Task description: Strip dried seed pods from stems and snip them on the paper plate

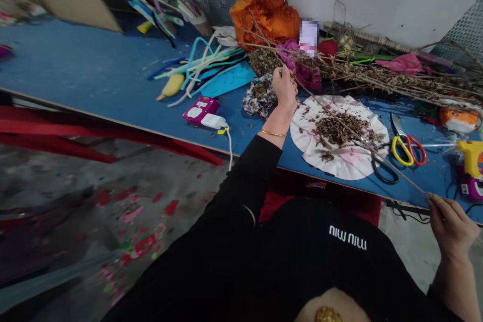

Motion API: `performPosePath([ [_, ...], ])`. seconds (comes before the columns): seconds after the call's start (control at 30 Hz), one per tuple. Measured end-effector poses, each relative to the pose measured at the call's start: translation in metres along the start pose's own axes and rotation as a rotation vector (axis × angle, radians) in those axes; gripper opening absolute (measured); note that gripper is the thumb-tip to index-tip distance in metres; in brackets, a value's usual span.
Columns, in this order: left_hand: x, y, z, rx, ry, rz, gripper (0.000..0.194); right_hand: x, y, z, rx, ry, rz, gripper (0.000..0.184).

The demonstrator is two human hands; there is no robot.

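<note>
A long thin dry twig (402, 173) slants across the table between my two hands. My right hand (451, 219), off the front edge at the right, pinches its near end. Farther up, my left hand (285, 88) is closed around the twig, with some dry leaves showing at the fingers. Beneath the twig lies a round white cloth (315, 156) with a loose heap of crumbled brown leaves (339, 128) on it. A patterned fabric bundle (256, 95) holding more dry leaves sits just left of my left hand. Black-handled scissors (385, 170) rest partly on the cloth.
Scissors with yellow and red handles (409, 151) lie right of the cloth, near a yellow glue gun (470, 153). Dry branches (377, 78) stretch along the back, beside crumpled orange paper (264, 10). A purple power socket (202, 109) with a white plug stands near the front edge.
</note>
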State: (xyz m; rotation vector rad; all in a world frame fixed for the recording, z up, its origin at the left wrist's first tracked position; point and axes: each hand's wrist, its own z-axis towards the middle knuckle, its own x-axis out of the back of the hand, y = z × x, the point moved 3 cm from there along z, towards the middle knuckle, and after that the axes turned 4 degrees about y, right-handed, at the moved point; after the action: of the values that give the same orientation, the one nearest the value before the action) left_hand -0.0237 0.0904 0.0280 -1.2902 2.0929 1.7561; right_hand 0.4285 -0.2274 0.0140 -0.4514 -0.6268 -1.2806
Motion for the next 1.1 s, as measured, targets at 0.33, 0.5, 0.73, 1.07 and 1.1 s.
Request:
performPosePath([
  [0.33,0.001,0.003,0.001,0.161,-0.058,-0.099,0.040,0.005,0.016,-0.013,-0.125,-0.142,0.208,0.007],
  [0.5,0.003,0.012,0.000,0.236,-0.077,-0.128,0.040,0.010,0.020,-0.013,-0.149,-0.149,0.212,0.004],
  [0.73,0.017,0.021,-0.022,0.154,-0.141,-0.030,0.028,0.024,0.018,0.010,-0.199,-0.056,0.126,0.010],
  [1.07,0.026,0.041,-0.076,-0.043,-0.206,0.259,0.039,0.020,0.027,0.032,-0.158,-0.130,0.027,0.024],
  [1.1,0.023,0.045,-0.084,-0.100,-0.210,0.298,0.042,0.018,0.025,0.034,-0.148,-0.148,0.053,0.024],
])
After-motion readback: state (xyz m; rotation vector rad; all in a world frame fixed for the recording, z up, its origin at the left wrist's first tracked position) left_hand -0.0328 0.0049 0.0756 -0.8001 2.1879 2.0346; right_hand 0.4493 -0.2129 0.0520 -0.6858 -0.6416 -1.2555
